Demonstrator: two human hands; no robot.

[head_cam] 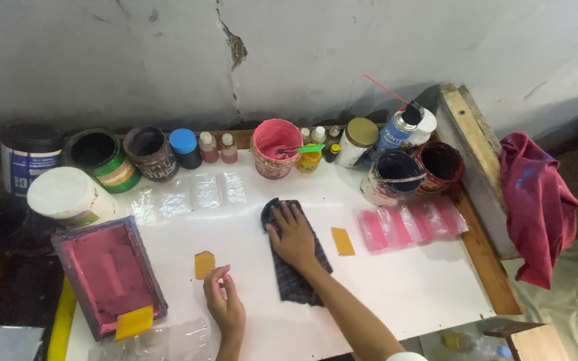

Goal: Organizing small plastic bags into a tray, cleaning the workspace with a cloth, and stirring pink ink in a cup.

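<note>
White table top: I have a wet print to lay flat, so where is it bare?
The white table top is bare at the near right, between the dark cloth under the right hand and the wooden edge, below the pink packets. The back row of paint tubs is crowded.

Two bare forearms enter from the lower edge; the left hand (224,301) and right hand (294,235) wear no gloves, rings or watch; a white sleeve edge (barely visible) shows at the right elbow.
</note>
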